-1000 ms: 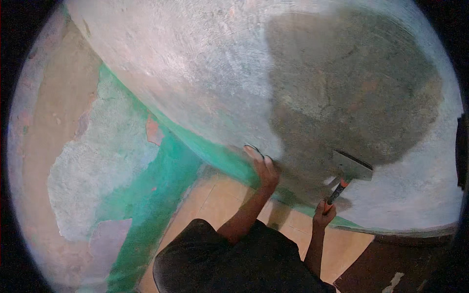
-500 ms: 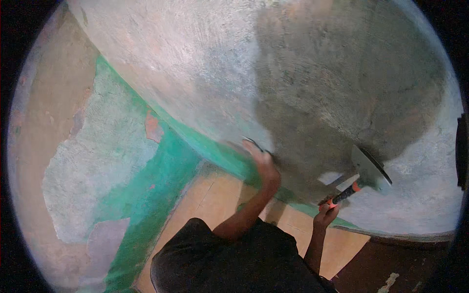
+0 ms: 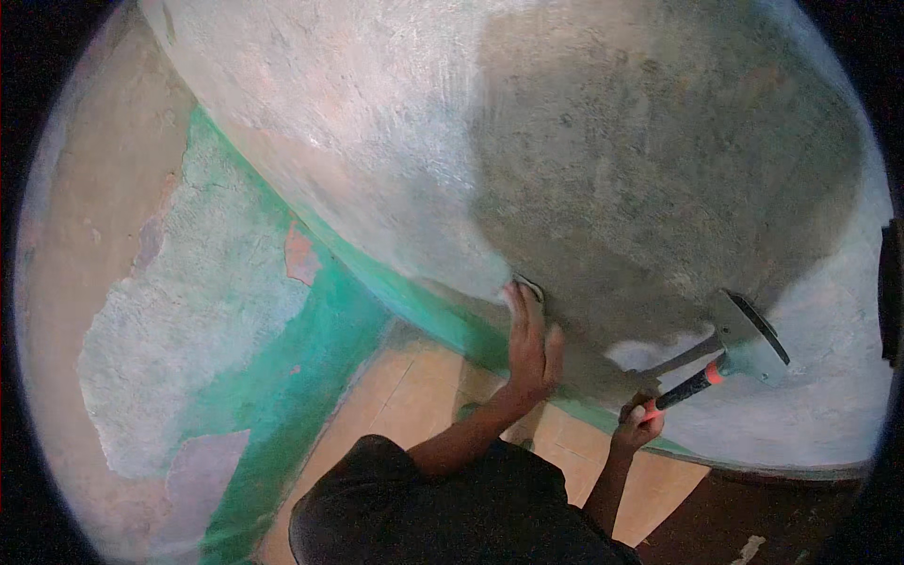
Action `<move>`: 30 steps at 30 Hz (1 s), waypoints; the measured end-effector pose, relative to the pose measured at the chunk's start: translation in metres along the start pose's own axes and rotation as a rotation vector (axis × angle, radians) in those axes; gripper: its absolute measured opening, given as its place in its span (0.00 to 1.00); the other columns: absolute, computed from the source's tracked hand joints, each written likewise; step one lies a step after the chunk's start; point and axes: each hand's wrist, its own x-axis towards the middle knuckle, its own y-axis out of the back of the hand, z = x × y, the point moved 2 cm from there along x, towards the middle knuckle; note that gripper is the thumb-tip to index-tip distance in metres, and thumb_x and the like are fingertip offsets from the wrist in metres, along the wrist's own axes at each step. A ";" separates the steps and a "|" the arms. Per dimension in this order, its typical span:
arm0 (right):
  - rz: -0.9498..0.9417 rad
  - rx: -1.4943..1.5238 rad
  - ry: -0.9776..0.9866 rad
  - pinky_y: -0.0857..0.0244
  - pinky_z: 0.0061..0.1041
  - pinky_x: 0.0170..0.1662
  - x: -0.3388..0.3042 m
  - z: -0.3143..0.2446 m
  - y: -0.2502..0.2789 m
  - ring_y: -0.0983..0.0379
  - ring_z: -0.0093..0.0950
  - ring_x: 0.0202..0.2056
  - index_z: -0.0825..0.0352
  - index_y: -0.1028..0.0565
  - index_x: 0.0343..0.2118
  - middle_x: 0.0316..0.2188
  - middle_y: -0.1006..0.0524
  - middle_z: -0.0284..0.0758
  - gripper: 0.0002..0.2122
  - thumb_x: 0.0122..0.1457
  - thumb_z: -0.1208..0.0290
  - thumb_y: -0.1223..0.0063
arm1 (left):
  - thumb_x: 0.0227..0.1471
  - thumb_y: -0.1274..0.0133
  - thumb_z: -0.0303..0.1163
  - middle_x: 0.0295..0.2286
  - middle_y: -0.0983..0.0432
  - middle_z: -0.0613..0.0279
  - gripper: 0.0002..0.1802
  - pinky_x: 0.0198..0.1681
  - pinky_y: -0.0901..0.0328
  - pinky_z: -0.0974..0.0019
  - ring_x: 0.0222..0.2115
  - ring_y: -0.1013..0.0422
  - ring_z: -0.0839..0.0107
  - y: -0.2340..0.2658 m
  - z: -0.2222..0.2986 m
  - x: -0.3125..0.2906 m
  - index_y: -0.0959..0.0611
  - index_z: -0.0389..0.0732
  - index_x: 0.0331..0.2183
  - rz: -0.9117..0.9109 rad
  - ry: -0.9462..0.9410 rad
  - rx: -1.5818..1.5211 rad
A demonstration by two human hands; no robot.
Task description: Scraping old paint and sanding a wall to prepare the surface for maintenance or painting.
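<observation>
My left hand [image 3: 535,353] presses its fingers up against the rough, pale wall [image 3: 395,122], just above the green band along its foot. Under the fingertips is a thin flat piece with a curved edge [image 3: 531,286]; its kind is too small to tell. My right hand [image 3: 640,428] is closed round the handle of a wide scraper [image 3: 687,390], black with orange ends. Its broad grey blade [image 3: 749,334] points up and to the right, close in front of the wall. Whether the blade touches the wall I cannot tell.
A large shadow [image 3: 650,160] darkens the wall's right part. On the left, another wall [image 3: 207,273] has peeling patches and a green band [image 3: 282,377], meeting mine at a corner. Below lies an orange-tan tiled floor [image 3: 405,377]. A dark brown surface [image 3: 753,513] stands lower right.
My left hand has moved right and slightly down along the wall with the thin piece. The scraper in my right hand has shifted a little right and down.
</observation>
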 end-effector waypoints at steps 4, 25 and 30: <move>-0.077 0.064 -0.213 0.39 0.21 0.25 0.003 0.006 0.010 0.33 0.23 0.23 0.74 0.29 0.41 0.27 0.28 0.33 0.20 0.57 0.59 0.44 | 0.60 0.67 0.34 0.62 0.67 0.35 0.35 0.66 0.72 0.58 0.65 0.70 0.50 0.037 -0.004 0.080 0.56 0.21 0.60 0.178 0.324 -0.151; -0.013 0.473 -0.292 0.29 0.26 0.25 0.004 0.089 0.026 0.32 0.27 0.21 0.67 0.32 0.31 0.26 0.28 0.36 0.14 0.56 0.61 0.45 | 0.60 0.68 0.31 0.63 0.60 0.44 0.32 0.65 0.63 0.62 0.64 0.61 0.57 0.073 0.017 0.097 0.54 0.27 0.61 -0.025 0.015 0.073; 0.016 0.349 -0.264 0.33 0.26 0.24 0.008 0.053 0.012 0.38 0.22 0.19 0.61 0.40 0.25 0.19 0.36 0.29 0.12 0.58 0.70 0.46 | 0.56 0.65 0.26 0.63 0.61 0.42 0.33 0.66 0.68 0.57 0.64 0.62 0.54 0.098 0.023 0.168 0.52 0.23 0.60 0.067 -0.158 0.054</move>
